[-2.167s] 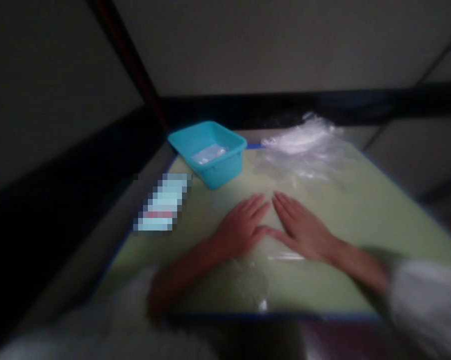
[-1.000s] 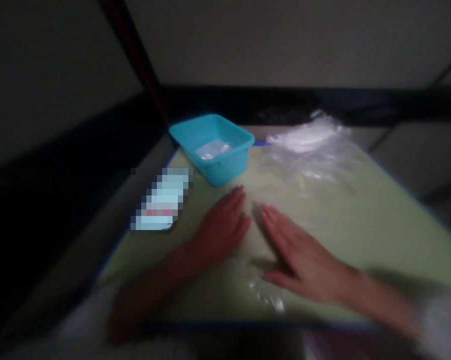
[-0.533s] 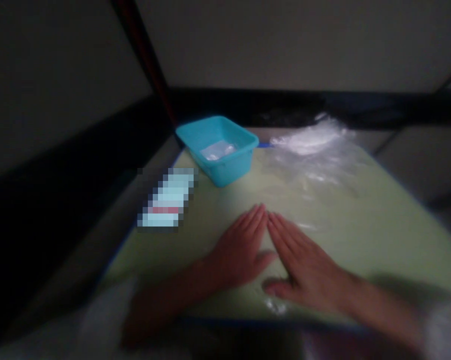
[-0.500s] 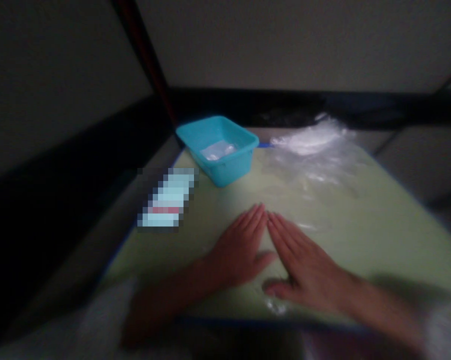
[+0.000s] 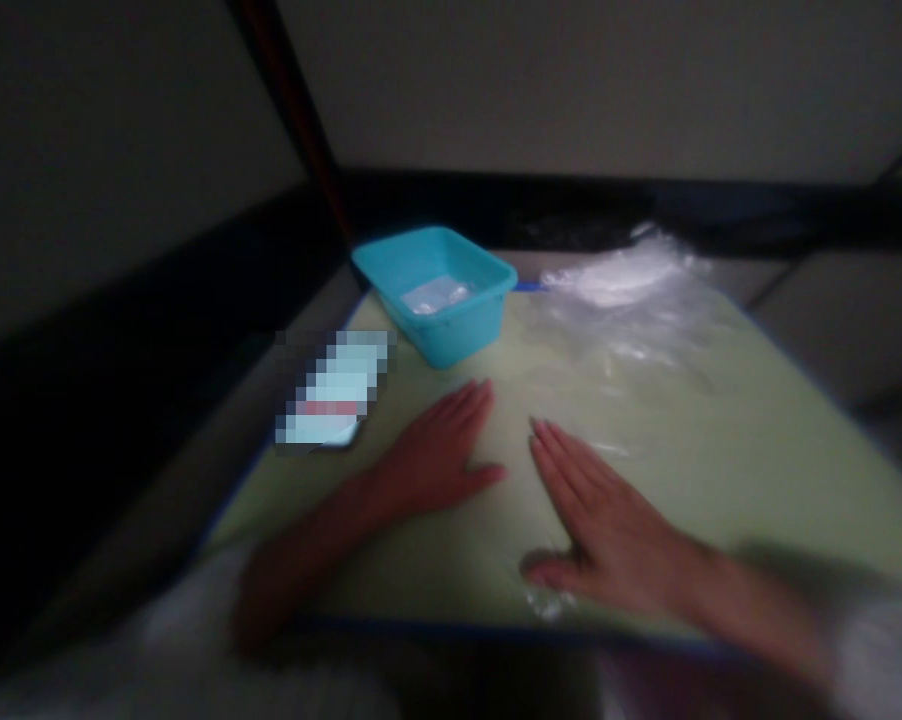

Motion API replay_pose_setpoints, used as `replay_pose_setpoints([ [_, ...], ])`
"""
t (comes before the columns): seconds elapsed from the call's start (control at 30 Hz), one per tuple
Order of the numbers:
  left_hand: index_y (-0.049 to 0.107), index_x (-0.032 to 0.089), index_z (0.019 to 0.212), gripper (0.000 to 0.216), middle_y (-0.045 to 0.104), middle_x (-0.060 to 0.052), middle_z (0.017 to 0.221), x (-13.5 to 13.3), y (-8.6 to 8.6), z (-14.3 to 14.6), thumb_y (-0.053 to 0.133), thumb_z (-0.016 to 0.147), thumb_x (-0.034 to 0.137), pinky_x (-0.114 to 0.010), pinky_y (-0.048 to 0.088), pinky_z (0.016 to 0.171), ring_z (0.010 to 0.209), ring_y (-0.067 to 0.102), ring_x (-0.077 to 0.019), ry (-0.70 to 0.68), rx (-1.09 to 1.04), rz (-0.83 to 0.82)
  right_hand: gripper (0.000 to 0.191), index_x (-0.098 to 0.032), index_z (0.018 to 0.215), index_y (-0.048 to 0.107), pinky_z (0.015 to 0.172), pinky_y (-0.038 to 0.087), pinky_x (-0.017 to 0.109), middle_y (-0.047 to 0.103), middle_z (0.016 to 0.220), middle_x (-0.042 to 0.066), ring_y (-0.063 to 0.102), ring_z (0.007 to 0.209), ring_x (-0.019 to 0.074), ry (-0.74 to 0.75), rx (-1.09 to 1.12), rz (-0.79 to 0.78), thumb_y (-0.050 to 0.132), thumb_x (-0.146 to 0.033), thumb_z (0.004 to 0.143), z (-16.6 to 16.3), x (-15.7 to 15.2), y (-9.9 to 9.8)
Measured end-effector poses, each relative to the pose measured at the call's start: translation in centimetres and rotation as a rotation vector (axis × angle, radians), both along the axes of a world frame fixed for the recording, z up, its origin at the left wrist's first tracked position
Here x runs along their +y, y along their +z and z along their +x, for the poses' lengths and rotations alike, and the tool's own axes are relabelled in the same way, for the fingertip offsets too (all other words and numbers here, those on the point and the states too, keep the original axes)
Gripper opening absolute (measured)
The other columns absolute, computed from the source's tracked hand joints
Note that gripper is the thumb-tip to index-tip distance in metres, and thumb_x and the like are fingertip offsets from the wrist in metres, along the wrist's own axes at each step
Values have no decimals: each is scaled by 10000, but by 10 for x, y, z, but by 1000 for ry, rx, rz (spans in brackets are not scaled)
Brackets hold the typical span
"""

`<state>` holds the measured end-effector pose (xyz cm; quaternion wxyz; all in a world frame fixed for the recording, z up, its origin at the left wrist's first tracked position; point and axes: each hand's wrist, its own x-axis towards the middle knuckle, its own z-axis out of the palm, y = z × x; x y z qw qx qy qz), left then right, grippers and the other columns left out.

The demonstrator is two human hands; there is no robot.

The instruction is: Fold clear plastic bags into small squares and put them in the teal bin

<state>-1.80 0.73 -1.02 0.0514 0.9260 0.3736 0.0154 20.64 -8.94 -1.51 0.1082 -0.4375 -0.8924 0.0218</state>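
My left hand [image 5: 430, 450] lies flat and open on a pale green mat [image 5: 721, 450], fingers stretched toward the far side. My right hand [image 5: 601, 520] rests flat and open beside it, a palm's width to the right. Both press on a thin clear plastic sheet [image 5: 548, 600] that glints near my right thumb; its outline is hard to make out in the dim, blurred picture.
A turquoise plastic tub [image 5: 437, 290] with something clear inside stands at the mat's far left. A heap of clear plastic bags [image 5: 631, 295] lies at the far right. A blurred-out flat object [image 5: 335, 390] sits at the mat's left edge. Dark walls surround the table.
Half a second ago my fingertips were together; now both hands have slid apart, the left hand moving left and farther away, the right staying near the front edge.
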Motion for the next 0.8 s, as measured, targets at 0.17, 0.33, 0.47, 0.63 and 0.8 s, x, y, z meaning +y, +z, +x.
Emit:
replay_pose_setpoints([
  [0.17, 190, 38, 1443, 881, 141, -184, 1524, 9, -1, -12, 382, 836, 647, -391, 182, 1138, 1417, 135, -280, 7, 18, 18, 1019, -38, 1463, -83, 1118, 218, 490, 58, 1519, 245, 43, 1407, 317, -1, -19, -39, 410, -670, 833, 1, 0, 3],
  [0.33, 198, 41, 1447, 911, 141, -181, 1527, 9, -2, -17, 399, 820, 672, -382, 175, 1141, 1416, 141, -283, -21, 14, 10, 1017, -63, 1476, -31, 1126, 192, 479, 25, 1531, 217, 36, 1410, 312, 26, -24, -126, 417, -694, 816, 7, -3, 6],
  [0.47, 278, 81, 1428, 890, 194, -183, 1516, 7, 5, -17, 454, 793, 679, -424, 199, 1130, 1405, 176, -305, -90, -110, 39, 1018, -88, 1483, 0, 1127, 169, 483, 5, 1540, 199, 36, 1413, 315, 113, 14, -223, 432, -706, 800, 16, 2, 18],
  [0.63, 567, 100, 1143, 387, 589, -153, 1186, 4, 24, -9, 457, 896, 377, -352, 411, 966, 1127, 533, -224, -62, -543, 61, 777, -118, 1410, 318, 1083, 265, 465, 327, 1462, 190, 268, 1357, 295, 284, 167, -270, 510, -599, 831, 22, 13, 41],
  [0.8, 599, 127, 683, 217, 595, -15, 668, 5, 30, 0, 492, 853, 211, -210, 413, 605, 614, 532, -102, -84, -639, -231, 264, -186, 963, 627, 872, 430, 363, 627, 927, 47, 562, 908, 195, 516, 139, -313, 619, -402, 812, 16, 11, 38],
])
